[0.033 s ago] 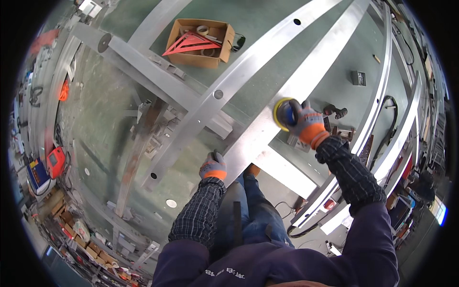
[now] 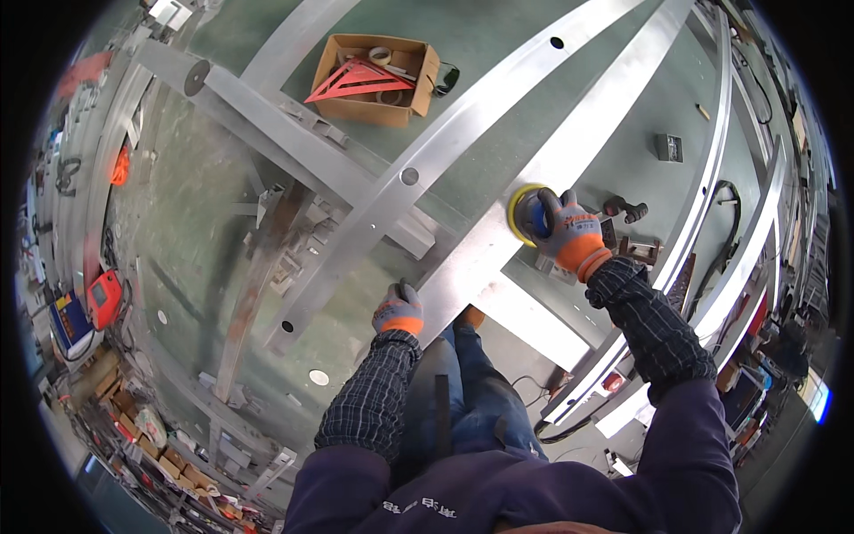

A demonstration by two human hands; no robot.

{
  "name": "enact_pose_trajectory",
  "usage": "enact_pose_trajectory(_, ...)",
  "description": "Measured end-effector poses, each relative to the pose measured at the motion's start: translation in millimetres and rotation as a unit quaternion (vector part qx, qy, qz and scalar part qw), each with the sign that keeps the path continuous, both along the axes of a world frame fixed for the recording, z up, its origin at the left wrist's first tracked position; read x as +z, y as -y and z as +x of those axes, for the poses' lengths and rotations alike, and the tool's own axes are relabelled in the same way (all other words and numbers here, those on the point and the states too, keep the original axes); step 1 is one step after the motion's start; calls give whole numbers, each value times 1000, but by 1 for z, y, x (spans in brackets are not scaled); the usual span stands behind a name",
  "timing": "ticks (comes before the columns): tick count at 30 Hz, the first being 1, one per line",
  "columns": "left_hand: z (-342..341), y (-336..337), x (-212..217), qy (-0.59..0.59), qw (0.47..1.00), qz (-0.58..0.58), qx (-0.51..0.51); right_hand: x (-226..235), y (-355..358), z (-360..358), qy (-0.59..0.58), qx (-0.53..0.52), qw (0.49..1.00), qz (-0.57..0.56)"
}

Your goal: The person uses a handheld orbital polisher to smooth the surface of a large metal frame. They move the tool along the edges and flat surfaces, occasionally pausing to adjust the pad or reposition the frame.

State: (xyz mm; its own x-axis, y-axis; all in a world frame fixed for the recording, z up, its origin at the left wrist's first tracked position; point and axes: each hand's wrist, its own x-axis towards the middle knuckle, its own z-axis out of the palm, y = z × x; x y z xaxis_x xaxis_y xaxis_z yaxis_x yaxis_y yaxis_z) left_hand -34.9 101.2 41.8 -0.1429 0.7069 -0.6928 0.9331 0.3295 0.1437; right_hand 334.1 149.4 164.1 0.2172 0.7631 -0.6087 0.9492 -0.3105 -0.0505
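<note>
A long, flat silver metal beam (image 2: 578,133) runs from close to my legs away to the upper right. On its right side, my right hand (image 2: 569,230), in a grey and orange glove, is closed around a round sander (image 2: 527,216) with a yellow rim and a blue body. The sander lies against the beam's bright face. Nearer to me, my left hand (image 2: 398,310), gloved alike, curls its fingers over the beam's left edge. The underside of that grip is hidden.
A second metal beam (image 2: 480,111) with holes runs alongside on the left. Beyond it, a cardboard box (image 2: 365,109) holds a red triangle square (image 2: 360,78) and tape rolls. More rails (image 2: 712,178) stand at right, near a dark power tool (image 2: 625,208) and a small metal box (image 2: 669,147).
</note>
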Motion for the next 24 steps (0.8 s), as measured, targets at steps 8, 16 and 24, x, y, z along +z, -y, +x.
enact_pose_trajectory(8,9,1,5,8,1000,-23,14,-14,-53,99,62,-159,975,143)
enact_pose_trajectory(16,9,-1,-6,-8,999,36,17,-15,-60,125,27,-231,963,132)
enact_pose_trajectory(24,18,-42,32,191,964,156,-97,-29,-72,145,-13,-189,966,175)
